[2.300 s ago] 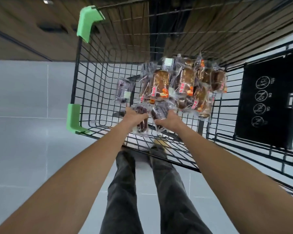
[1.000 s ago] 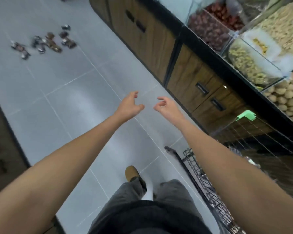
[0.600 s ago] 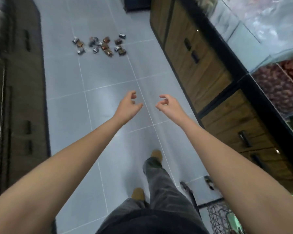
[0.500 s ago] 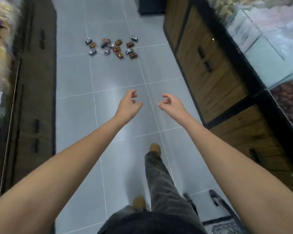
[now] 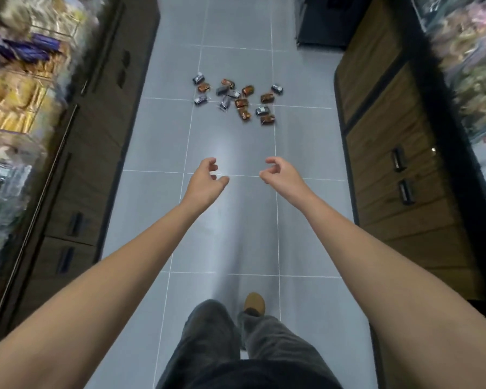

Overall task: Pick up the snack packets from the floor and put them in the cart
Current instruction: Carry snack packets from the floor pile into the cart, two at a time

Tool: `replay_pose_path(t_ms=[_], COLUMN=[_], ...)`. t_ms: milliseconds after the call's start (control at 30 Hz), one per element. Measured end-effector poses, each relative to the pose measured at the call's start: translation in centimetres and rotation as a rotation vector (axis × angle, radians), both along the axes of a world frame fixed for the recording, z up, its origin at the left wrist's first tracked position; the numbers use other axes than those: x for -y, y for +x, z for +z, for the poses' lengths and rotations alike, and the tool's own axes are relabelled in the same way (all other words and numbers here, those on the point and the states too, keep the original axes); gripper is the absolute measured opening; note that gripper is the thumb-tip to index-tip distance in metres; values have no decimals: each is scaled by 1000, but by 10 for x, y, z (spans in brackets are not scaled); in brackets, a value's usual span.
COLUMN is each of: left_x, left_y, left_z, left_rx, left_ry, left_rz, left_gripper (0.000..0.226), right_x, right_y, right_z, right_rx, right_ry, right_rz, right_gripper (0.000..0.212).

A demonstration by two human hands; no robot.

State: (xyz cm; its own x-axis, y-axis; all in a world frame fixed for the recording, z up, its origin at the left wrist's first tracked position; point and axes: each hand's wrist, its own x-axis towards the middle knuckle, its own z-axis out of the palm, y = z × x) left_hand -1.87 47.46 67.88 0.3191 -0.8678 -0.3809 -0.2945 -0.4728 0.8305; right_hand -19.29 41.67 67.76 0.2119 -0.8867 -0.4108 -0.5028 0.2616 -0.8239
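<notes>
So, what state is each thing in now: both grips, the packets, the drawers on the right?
left grip: empty, fingers loosely curled.
right grip: empty, fingers loosely curled.
snack packets: scattered on the floor ahead, untouched.
right cabinet drawers: closed.

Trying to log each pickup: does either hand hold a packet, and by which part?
Nothing is held. The left hand and right hand are empty; the packets lie on the floor ahead.

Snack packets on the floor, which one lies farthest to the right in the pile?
The dark silvery packet at the pile's right edge, beside a brown packet; every other one lies left of it.
</notes>
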Motion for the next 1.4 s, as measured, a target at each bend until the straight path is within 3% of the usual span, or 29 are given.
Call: replay_pose_path(t_ms=[233,733,1033,1400], left_x=[95,346,480,707], left_y=[62,263,304,343], left_z=[-8,8,-1,-29], left_rx=[1,32,85,67], left_ry=[-8,30,42,139], left_rz=[85,28,-76,-93], left_gripper=[55,60,52,52], right_x=[109,349,483,717], right_y=[72,252,290,355], right_z=[-13,-6,-21,-43], right_rx=[4,-52,-90,-146], right_ry=[14,4,54,103], right_rz=[97,131,97,145], right_gripper=[41,42,38,29])
